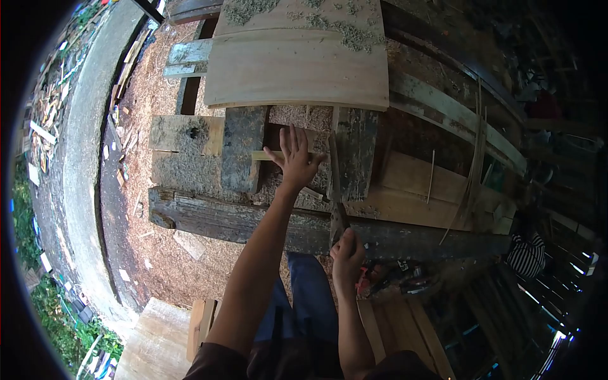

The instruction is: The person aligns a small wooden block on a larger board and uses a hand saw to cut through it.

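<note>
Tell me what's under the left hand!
A pale wooden strip sticks out from under the left hand; its left end lies over a dark plank. The hand covers the strip's middle, so that part can't be seen.

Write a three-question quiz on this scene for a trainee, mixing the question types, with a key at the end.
1. Which hand grips the saw?
2. True or false: the left hand is clenched in a fist.
3. Fill in the gap: the far part of the wide board is strewn with wood ____.

Key:
1. The right hand, closed around the handle.
2. False: its fingers are spread, over a thin strip of wood.
3. Shavings.
</note>
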### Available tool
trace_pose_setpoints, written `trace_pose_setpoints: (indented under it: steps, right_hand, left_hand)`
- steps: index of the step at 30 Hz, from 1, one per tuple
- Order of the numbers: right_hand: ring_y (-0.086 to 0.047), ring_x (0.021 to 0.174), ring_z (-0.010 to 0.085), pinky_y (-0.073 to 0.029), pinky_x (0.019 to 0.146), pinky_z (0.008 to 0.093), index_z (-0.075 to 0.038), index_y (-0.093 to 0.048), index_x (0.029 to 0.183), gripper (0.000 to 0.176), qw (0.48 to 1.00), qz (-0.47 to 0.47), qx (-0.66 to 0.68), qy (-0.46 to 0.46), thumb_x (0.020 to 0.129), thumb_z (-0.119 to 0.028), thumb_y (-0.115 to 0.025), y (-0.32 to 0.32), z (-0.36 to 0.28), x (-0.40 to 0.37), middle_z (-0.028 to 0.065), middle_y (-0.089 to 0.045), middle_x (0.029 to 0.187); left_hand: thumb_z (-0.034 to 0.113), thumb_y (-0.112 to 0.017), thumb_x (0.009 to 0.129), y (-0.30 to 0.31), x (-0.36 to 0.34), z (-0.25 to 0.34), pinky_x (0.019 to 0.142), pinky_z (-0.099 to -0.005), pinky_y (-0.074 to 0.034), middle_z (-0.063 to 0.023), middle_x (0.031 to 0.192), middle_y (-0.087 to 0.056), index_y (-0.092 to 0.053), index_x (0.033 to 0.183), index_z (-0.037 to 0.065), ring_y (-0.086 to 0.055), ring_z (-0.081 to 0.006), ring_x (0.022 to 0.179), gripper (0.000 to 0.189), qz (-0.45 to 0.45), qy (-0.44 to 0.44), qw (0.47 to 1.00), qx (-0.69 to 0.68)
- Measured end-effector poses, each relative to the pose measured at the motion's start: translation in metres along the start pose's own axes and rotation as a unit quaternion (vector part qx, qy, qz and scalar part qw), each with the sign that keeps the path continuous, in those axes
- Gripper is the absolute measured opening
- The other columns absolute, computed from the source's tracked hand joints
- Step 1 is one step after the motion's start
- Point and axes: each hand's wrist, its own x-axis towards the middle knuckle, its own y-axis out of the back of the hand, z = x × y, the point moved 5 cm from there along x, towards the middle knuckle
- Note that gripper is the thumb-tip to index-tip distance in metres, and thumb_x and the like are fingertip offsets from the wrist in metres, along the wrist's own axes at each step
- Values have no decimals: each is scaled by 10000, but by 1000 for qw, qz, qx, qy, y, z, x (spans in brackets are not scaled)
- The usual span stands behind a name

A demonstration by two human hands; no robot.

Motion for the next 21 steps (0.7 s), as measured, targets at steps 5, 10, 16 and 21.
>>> trace_pose_setpoints:
  steps: [5, 10, 16, 21]
  right_hand:
    - [-452, 568, 96, -375, 539, 297, -46, -510, 783, 430, 997, -13, 66, -49, 1083, -350, -461, -2, -9, -10, -9, -455, 638]
    - [-470, 568, 111, -381, 540, 311, -27, -532, 791, 425, 1000, -15, 2, -3, 1084, -325, -455, -9, -7, 6, 6, -479, 642]
    - [-486, 575, 118, -381, 540, 320, -20, -545, 804, 415, 999, 9, -32, -3, 1084, -312, -454, -10, -16, -4, 16, -495, 638]
    - [-469, 569, 117, -378, 536, 320, -11, -553, 816, 419, 999, 6, -40, -1, 1084, -321, -462, -2, -12, -15, 19, -483, 621]
  left_hand:
    - [643, -566, 909, 2, 0, 2, 1033, -753, 230, -127, 1706, -43, -216, 1597, 52, 46, -344, 1566, 972, -5, -3, 1000, 0]
    - [632, -575, 907, 2, 0, 0, 1035, -752, 229, -129, 1703, -68, -216, 1599, 55, 43, -345, 1566, 969, 6, -8, 1000, 1]
    - [642, -574, 915, 1, 0, 0, 1029, -752, 227, -116, 1703, -72, -256, 1593, 86, 40, -338, 1563, 932, 13, -9, 1000, 1]
    - [625, -580, 913, 4, 4, 2, 1033, -751, 231, -126, 1700, -93, -243, 1594, 71, 34, -337, 1565, 940, 13, -4, 1000, 4]
